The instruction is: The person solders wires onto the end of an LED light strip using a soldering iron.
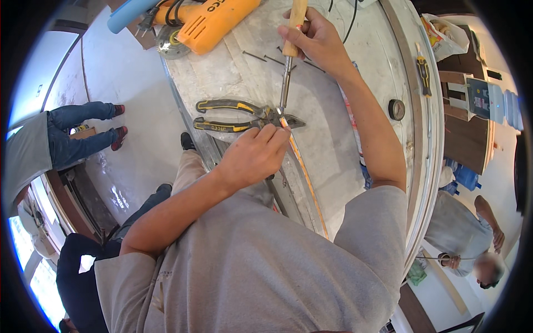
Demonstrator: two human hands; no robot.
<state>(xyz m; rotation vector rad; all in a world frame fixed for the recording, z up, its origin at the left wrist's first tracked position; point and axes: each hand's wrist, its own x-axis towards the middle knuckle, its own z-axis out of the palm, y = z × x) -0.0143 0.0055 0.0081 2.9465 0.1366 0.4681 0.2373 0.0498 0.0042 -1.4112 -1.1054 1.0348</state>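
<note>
Right hand [311, 36] at top centre, grip clamped on wooden-handled tool [290, 55], tip down at frame centre. Left hand [252, 155] pinches small piece there, hard to make out, beside yellow-black pliers [236, 115] on bench [327, 127]. Orange drill [214, 22] cut off upper left. White bag [447, 36] upper right.

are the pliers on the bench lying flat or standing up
Lying flat: the pliers rest on their side on the bench, both handles against the surface.

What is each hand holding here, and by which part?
The right hand grips a chisel-like tool by its wooden handle. The left hand pinches a thin orange strip at its upper end, beside the pliers.
</note>
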